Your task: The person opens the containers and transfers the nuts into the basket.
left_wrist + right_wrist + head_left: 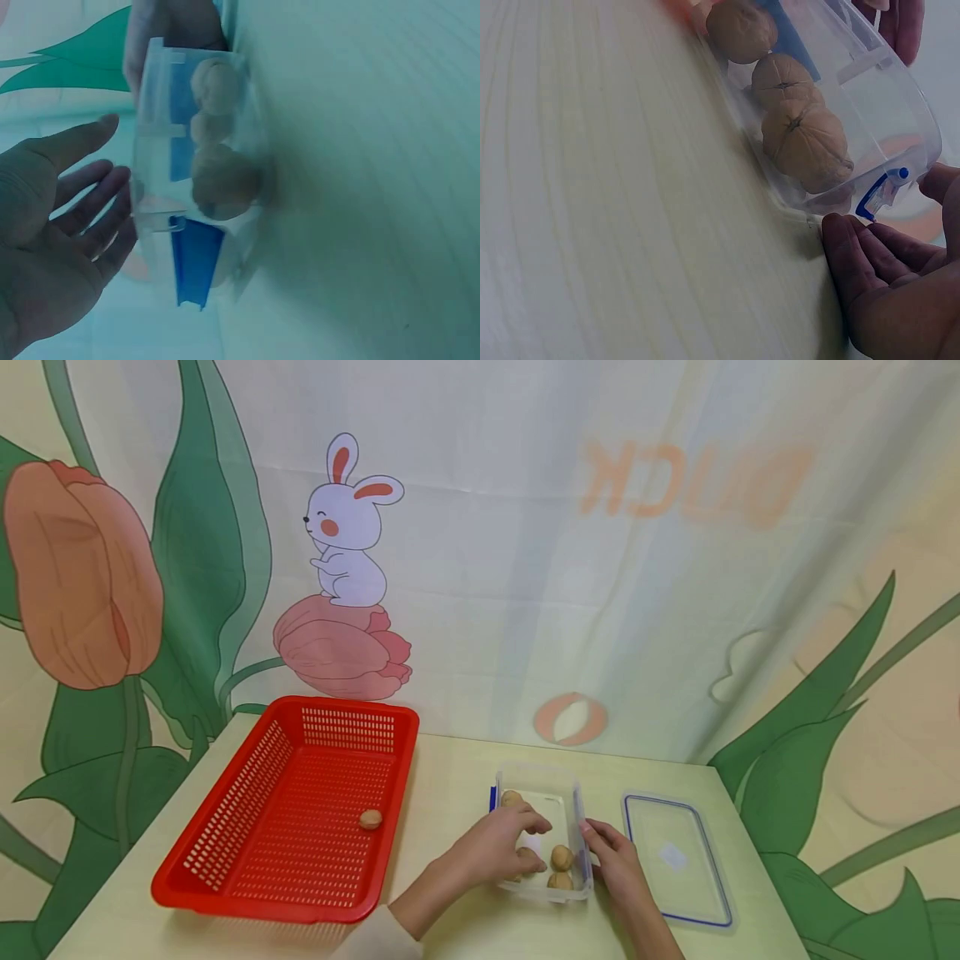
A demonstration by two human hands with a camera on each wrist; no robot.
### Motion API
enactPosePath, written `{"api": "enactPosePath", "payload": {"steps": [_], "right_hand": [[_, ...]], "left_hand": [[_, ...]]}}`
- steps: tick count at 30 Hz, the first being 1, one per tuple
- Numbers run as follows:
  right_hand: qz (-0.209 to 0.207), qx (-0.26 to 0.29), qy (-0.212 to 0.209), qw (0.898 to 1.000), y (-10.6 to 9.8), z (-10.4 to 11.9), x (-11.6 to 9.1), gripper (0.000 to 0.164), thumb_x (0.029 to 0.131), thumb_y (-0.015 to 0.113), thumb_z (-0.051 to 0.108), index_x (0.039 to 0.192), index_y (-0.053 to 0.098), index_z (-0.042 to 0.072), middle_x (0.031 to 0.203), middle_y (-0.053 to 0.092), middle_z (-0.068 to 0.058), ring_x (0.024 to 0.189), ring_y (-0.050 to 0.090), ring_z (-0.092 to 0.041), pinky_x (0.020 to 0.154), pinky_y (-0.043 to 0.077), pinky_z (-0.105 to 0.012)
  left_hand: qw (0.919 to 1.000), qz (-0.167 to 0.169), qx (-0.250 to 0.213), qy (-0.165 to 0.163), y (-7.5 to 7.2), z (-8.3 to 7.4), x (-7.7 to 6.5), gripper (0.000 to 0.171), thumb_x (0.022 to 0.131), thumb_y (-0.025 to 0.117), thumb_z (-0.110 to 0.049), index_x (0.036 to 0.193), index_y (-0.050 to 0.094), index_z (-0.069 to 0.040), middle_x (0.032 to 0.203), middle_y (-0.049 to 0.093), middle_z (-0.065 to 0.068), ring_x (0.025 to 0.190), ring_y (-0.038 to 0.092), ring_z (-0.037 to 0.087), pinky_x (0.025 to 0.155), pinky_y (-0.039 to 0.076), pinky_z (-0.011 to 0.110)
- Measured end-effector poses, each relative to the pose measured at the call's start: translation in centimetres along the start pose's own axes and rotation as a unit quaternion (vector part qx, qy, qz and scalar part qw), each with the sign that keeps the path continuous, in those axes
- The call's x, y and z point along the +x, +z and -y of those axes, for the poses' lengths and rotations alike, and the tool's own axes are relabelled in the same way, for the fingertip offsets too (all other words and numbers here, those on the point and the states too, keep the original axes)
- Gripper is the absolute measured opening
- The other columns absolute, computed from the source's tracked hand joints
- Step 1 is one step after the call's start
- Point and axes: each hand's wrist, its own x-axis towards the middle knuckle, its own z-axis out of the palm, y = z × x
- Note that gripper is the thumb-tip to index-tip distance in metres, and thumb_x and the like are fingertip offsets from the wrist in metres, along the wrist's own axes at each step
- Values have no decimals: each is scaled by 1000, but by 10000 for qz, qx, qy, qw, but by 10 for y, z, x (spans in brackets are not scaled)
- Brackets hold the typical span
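Observation:
A clear plastic food container point(557, 814) with blue latches stands on the table, several walnuts point(561, 858) lying inside it. Over its left part hovers my left hand point(491, 847), thumb and fingers spread apart. In the left wrist view the left palm point(52, 217) is beside the container's rim, holding nothing. My right hand point(621, 864) grips the container's right wall. The right wrist view has the thumb near the rim and the fingers point(862, 259) lower down by the base, beside a blue latch point(883, 193). Walnuts point(806, 142) show through the clear wall.
A red slotted basket point(273, 906) stands on the left of the table with one walnut point(371, 819) in it. The clear lid with a blue seal point(672, 857) lies flat to the container's right. A printed curtain point(480, 568) hangs behind the table.

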Motion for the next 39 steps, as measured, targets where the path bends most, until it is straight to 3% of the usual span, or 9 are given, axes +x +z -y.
{"api": "enactPosePath", "payload": {"steps": [8, 13, 18, 22, 29, 33, 39], "right_hand": [[-3, 75, 34, 10000, 0, 2, 0, 62, 106, 65, 43, 145, 57, -4, 141, 64, -22, 123, 62, -29, 92, 60, -38], [28, 115, 28, 9999, 1, 0, 1, 65, 104, 67, 45, 145, 57, -4, 138, 67, -20, 118, 63, -26, 90, 60, -36], [48, 95, 17, 9999, 2, -1, 3, 68, 103, 67, 48, 145, 57, -4, 138, 67, -19, 119, 63, -25, 90, 59, -36], [25, 40, 85, 10000, 1, 0, 5, 68, 103, 68, 48, 146, 56, -3, 140, 65, -20, 121, 62, -26, 91, 59, -37], [-1, 18, 126, 9999, -2, -2, 3, 67, 104, 67, 46, 146, 56, -4, 141, 64, -21, 119, 62, -25, 89, 59, -36], [-11, -48, 175, 9998, -3, -3, 3, 68, 104, 66, 47, 147, 56, -4, 140, 65, -19, 116, 62, -22, 90, 58, -37], [-54, -77, 216, 9997, 1, 1, 5, 67, 104, 66, 49, 147, 56, -2, 140, 65, -18, 116, 61, -21, 91, 58, -36]], "left_hand": [[9976, 474, 279, 409, 18, 14, 12, 47, 87, 90, -22, 129, 74, -8, 119, 71, -2, 111, 67, 10, 95, 52, 18], [9934, 524, 788, 645, 23, 18, 14, 46, 84, 92, -21, 126, 76, -9, 119, 72, -3, 111, 66, 9, 97, 50, 17], [9902, 558, 1138, 583, 27, 20, 15, 43, 84, 92, -22, 123, 78, -13, 117, 73, -6, 111, 66, 6, 99, 48, 16], [9895, 556, 1204, 578, 27, 18, 16, 39, 83, 91, -14, 120, 79, -12, 115, 75, -5, 108, 67, 3, 95, 49, 13], [9823, 413, 1580, 922, 32, 18, 17, 30, 81, 85, -7, 111, 83, -13, 104, 77, -6, 97, 69, 0, 85, 50, 9], [9785, 383, 1817, 898, 34, 17, 17, 29, 82, 81, -6, 109, 83, -16, 102, 77, -7, 94, 71, 2, 84, 51, 10], [9757, 385, 2108, 463, 35, 16, 19, 27, 85, 79, -9, 108, 82, -21, 100, 75, -11, 93, 72, 6, 88, 53, 19]]}}
